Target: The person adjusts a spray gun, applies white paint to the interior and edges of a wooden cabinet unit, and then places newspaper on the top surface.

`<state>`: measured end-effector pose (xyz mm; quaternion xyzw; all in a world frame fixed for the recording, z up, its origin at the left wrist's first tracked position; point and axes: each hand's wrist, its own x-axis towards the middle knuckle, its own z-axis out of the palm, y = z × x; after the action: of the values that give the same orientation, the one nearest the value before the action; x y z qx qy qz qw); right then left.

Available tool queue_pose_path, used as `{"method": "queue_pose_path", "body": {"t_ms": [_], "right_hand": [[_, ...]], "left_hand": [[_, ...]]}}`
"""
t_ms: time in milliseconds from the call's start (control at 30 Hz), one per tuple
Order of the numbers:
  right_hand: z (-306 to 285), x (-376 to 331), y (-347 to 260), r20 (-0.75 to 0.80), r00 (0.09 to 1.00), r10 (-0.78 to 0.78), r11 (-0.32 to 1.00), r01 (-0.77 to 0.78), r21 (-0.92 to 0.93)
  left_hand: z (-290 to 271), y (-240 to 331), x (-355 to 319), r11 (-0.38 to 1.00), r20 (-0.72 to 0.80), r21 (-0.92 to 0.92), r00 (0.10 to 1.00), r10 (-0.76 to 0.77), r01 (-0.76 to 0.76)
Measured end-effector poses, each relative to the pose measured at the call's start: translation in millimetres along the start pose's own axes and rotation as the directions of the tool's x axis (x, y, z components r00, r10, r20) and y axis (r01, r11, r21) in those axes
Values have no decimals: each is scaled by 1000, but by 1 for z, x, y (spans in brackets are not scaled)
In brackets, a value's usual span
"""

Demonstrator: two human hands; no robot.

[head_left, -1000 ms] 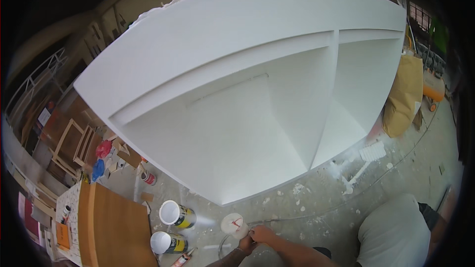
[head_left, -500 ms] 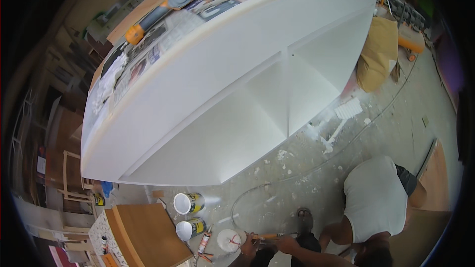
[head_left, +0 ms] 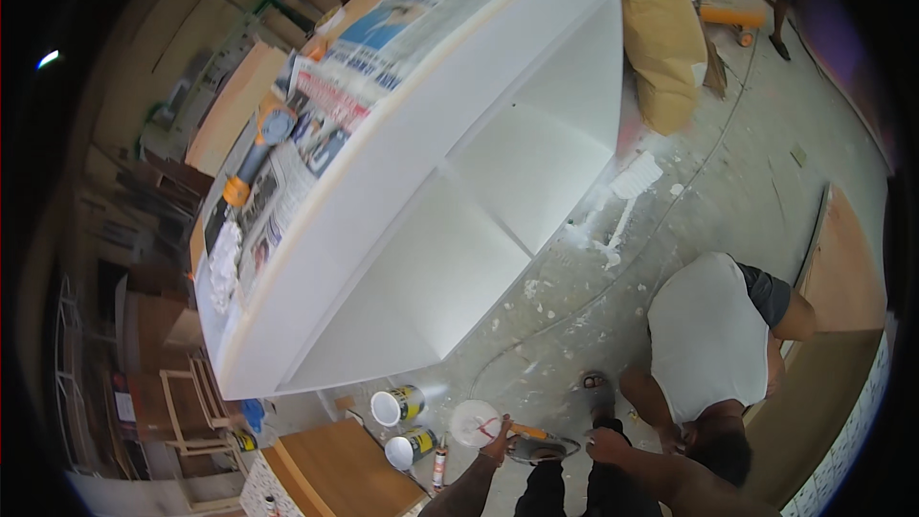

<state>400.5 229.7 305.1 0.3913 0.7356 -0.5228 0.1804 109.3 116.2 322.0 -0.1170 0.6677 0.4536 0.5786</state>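
My left hand (head_left: 498, 442) is closed around one end of a long orange-handled tool (head_left: 529, 432), beside a round white container (head_left: 473, 418) with red streaks on top. The tool's exact kind is unclear; a dark grey part shows next to it. Close to its other end is my right hand (head_left: 605, 445), its fingers too small and dark to make out. Two open paint cans (head_left: 410, 404) and a sealant tube (head_left: 439, 469) stand left of the container. A large white cabinet (head_left: 402, 163) with open compartments fills the middle.
On the newspaper-covered cabinet top lies an orange and grey power tool (head_left: 254, 158). A person in a light shirt (head_left: 710, 340) bends over at my right, by a wooden board (head_left: 847, 258). A brown sack (head_left: 665, 57), orange compressor (head_left: 732, 14) and wooden box (head_left: 345, 469) stand around.
The view has swung, so the cabinet appears steeper and further left. My hands still stay by the orange-handled tool, with my right hand now slightly off its end.
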Motion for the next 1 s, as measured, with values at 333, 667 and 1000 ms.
{"method": "queue_pose_path", "body": {"t_ms": [333, 667, 1000], "right_hand": [[-35, -28, -105, -202, 892, -403, 902, 425, 74], [-45, -68, -157, -554, 765, -329, 815, 526, 242], [-54, -90, -256, -872, 446, -200, 634, 738, 231]], "left_hand": [[31, -9, -43, 580, 437, 737, 899, -16, -348], [86, 58, -141, 919, 323, 309, 936, 140, -244], [61, 133, -246, 831, 335, 376, 896, 291, -411]]}}
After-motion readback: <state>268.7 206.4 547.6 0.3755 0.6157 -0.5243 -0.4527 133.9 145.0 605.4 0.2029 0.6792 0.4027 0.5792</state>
